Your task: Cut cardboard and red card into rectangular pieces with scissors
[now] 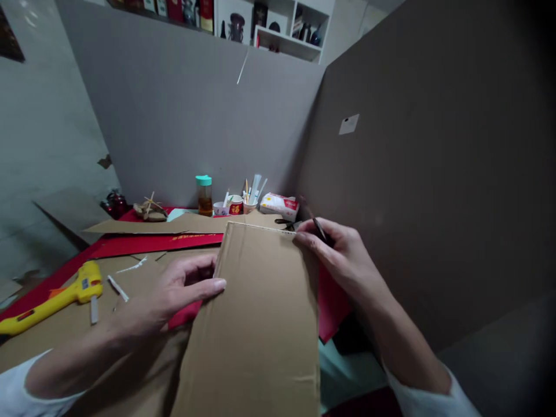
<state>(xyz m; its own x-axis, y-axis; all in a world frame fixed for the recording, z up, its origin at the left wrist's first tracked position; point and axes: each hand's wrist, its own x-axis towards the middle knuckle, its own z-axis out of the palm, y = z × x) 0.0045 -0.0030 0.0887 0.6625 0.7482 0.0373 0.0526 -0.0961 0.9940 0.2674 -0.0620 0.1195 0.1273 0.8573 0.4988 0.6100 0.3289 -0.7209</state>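
A long piece of brown cardboard [264, 313] stretches toward me in the middle of the view, its far edge raised above the table. My left hand [186, 289] grips its left side, thumb on top and fingers underneath. At the far right corner is my right hand [339, 249], closed around a slim dark tool [320, 230] whose kind I cannot make out. That hand's thumb and fingertips also touch the cardboard's edge. Under the cardboard, a red sheet [332, 301] shows on the right.
A yellow glue gun [65, 298] lies at left beside white scraps [118, 288]. Farther back are a cardboard strip [174, 225], a teal-lidded jar [204, 196], cups holding sticks [250, 200] and a tissue pack [279, 204]. Grey panels [191, 116] rise behind and at right.
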